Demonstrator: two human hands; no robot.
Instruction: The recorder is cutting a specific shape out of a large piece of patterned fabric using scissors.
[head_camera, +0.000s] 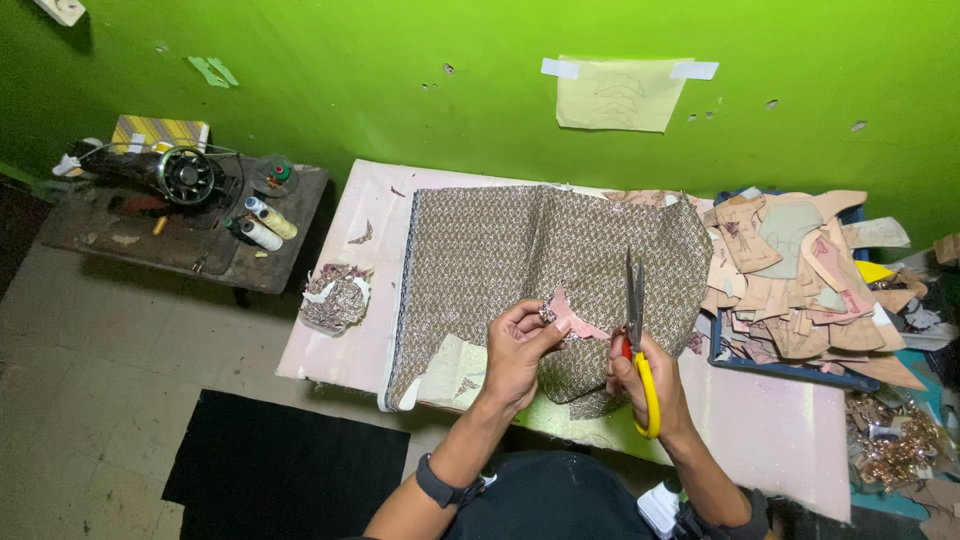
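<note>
The right hand (645, 375) gripped yellow-handled scissors (637, 335), blades upright, just right of the pink piece (572, 318) pinched in the left hand (520, 345).

Sign: pale yellow paper sheet (621, 95) | green wall, above table | rectangular, white tape at both top corners | packages, screens: none seen

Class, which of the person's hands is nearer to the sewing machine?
Left. The left hand is over the patterned fabric, on the sewing machine's side; the right hand, gripping scissors, is farther away.

Black wristband (440, 487), dark clothing (545, 500)
</note>
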